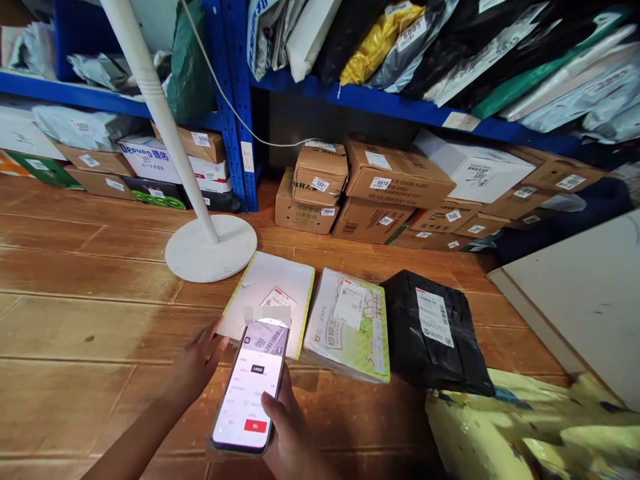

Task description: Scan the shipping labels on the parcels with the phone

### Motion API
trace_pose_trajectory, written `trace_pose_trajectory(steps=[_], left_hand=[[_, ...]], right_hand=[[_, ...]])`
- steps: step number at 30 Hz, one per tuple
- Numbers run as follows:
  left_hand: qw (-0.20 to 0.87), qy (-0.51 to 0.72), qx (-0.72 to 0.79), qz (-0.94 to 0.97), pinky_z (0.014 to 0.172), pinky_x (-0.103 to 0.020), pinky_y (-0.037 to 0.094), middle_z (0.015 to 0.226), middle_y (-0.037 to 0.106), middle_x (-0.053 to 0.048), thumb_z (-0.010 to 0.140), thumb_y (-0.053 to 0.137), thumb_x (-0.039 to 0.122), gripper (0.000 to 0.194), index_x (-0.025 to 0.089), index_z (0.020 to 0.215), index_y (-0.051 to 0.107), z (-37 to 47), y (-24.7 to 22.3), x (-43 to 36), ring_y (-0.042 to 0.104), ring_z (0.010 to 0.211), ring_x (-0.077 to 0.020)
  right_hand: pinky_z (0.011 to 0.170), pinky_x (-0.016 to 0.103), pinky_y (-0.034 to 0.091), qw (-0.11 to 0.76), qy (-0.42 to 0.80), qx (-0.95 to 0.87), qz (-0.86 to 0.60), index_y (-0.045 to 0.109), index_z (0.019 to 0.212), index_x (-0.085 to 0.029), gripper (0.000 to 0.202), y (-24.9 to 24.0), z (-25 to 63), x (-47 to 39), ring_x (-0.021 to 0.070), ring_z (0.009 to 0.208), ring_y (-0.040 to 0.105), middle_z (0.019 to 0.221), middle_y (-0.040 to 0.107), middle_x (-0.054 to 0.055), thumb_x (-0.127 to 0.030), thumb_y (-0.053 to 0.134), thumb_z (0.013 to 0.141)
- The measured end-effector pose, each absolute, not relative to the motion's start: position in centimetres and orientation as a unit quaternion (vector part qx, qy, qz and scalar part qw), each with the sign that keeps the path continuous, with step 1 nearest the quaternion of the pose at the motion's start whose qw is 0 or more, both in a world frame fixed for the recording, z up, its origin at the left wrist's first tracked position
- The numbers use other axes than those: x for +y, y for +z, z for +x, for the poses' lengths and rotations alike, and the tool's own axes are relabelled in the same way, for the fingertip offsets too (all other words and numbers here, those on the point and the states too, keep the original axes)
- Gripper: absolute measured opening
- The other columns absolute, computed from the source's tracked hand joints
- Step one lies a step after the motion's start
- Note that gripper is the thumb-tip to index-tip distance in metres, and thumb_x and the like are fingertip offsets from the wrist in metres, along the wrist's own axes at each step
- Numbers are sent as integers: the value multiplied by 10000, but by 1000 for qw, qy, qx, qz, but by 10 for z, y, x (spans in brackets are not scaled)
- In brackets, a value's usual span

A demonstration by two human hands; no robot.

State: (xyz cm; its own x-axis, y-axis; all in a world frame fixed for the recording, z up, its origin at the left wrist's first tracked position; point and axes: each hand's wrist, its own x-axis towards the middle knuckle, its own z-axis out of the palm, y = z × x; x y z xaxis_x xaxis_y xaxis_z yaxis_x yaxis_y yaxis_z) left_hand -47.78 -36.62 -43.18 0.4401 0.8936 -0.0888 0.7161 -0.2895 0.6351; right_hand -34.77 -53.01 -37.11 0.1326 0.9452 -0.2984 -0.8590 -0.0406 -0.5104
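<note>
Our right hand (pixel 287 433) grips the phone (pixel 253 383) above the white parcel (pixel 270 293); our open left hand (pixel 200 360) steadies its edge. Keep the label (pixel 277 298) squarely framed.

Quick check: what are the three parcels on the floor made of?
White parcel: looks like smooth plastic mailer, yellow-edged, flat. Green-printed parcel: seemingly glossy film over a flat pack. Black parcel: soft poly bag, judging by wrinkles and sheen. All carry paper labels.
</note>
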Motion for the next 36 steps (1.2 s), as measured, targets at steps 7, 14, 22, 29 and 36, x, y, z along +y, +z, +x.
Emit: trace_pose_trajectory(steps=[7,14,22,29,36], left_hand=[[318,103,525,783,784,-374,546,1145,682,-128,869,305,541,609,166,1306,505,-474,-422,-368,697,893,-243],[314,90,521,788,836,-372,528,1215,651,-121,887,300,540,601,188,1348,458,-476,-429,-366,664,1015,-250],[345,110,514,778,940,-419,508,1252,630,-104,875,345,523,554,229,1324,481,-476,-429,-366,635,1087,-251],[356,101,517,772,996,-445,468,1231,631,-119,858,345,527,551,210,1275,517,-475,-428,-365,624,1118,-274],[369,101,512,769,1008,-429,457,1204,636,-121,858,340,530,574,197,1304,479,-478,-429,-365,591,1173,-263]], right_hand=[[1035,455,414,700,658,-66,-270,214,1457,-307,894,-365,-349,-526,257,1172,620,1248,674,62,-382,754,749],[1048,456,393,700,658,-77,-267,170,1459,-289,1008,-362,-349,-526,265,1191,599,1276,650,77,-336,803,675],[902,403,474,661,639,-132,-370,242,1409,-239,1067,-370,-348,-529,278,1087,634,1250,650,115,-314,874,553],[907,401,466,667,619,-151,-387,264,1393,-215,1033,-372,-351,-529,273,1092,617,1281,630,139,-319,864,559],[887,371,455,672,618,-160,-375,270,1398,-222,1001,-370,-348,-527,245,1046,618,1249,643,121,-297,843,581]])
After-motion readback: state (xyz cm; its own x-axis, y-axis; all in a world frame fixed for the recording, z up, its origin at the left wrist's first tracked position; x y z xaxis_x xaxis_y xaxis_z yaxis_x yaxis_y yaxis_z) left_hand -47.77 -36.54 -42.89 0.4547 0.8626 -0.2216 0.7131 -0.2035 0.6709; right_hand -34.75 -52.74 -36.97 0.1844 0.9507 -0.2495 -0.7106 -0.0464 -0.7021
